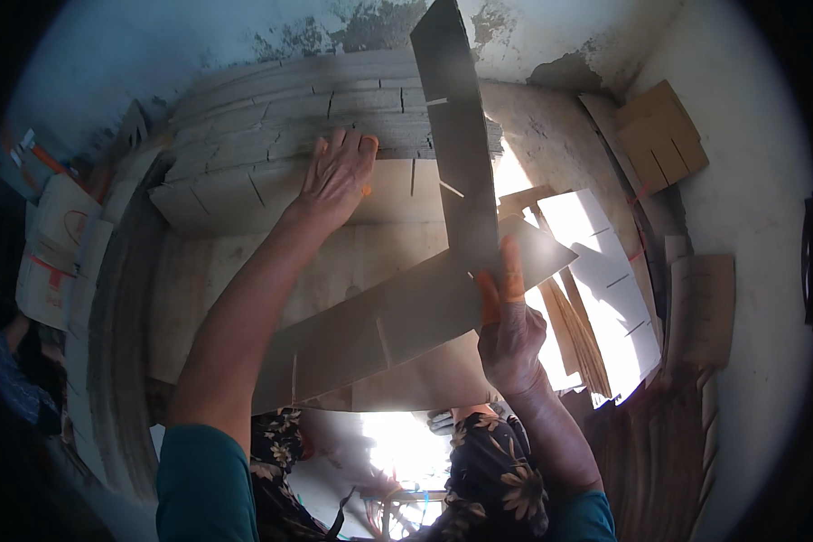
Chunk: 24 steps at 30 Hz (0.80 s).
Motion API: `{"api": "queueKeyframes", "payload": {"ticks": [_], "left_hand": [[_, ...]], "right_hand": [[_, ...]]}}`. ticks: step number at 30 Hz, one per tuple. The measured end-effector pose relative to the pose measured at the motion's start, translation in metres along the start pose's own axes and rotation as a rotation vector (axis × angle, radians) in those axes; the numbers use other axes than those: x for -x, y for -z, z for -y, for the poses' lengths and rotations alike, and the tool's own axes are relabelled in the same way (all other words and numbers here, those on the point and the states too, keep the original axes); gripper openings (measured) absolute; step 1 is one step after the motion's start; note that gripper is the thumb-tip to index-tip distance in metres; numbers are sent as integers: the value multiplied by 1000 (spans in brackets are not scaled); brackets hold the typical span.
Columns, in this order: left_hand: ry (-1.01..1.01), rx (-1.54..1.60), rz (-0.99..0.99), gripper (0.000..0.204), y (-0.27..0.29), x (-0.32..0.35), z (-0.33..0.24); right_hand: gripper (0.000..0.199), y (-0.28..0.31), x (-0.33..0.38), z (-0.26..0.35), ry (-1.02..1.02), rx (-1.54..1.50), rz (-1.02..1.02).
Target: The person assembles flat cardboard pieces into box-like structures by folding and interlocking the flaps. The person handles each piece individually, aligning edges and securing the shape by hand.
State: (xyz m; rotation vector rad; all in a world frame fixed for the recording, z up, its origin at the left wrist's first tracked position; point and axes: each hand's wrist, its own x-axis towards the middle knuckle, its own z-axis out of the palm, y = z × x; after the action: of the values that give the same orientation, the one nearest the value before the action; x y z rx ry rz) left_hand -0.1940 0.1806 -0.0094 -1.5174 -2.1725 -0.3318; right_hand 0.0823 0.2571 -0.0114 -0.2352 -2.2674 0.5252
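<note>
Dim light overall; harsh glare bleaches the cards [619, 298] beyond the right edge of the bench [194, 271] and the floor [406, 443] past its near edge. Haze veils the strips [397, 321]; the rim darkens and curves.

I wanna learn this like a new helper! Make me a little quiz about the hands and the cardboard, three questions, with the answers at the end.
1. Which hand holds the two long, grey-brown, slotted cardboard strips that cross each other?
A) left
B) right
C) both

2. True or false: the left hand is down by the dark flowered cloth.

3. Fill the gap: the smooth finger covers beside the spot where the strips cross are coloured ____.

Key:
1. B, the right hand.
2. False: it is up at the thick stack of grey-brown slotted cardboard.
3. Orange.
</note>
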Motion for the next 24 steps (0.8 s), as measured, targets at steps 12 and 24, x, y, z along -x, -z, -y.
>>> {"api": "queueKeyframes", "payload": {"ticks": [12,24], "left_hand": [[-205,180,-182,15,14,21,-10],[-379,418,-352,15,82,35,-85]], "right_hand": [[68,3,-2,7,84,10,-10],[65,14,20,0,-229,78,236]]}}
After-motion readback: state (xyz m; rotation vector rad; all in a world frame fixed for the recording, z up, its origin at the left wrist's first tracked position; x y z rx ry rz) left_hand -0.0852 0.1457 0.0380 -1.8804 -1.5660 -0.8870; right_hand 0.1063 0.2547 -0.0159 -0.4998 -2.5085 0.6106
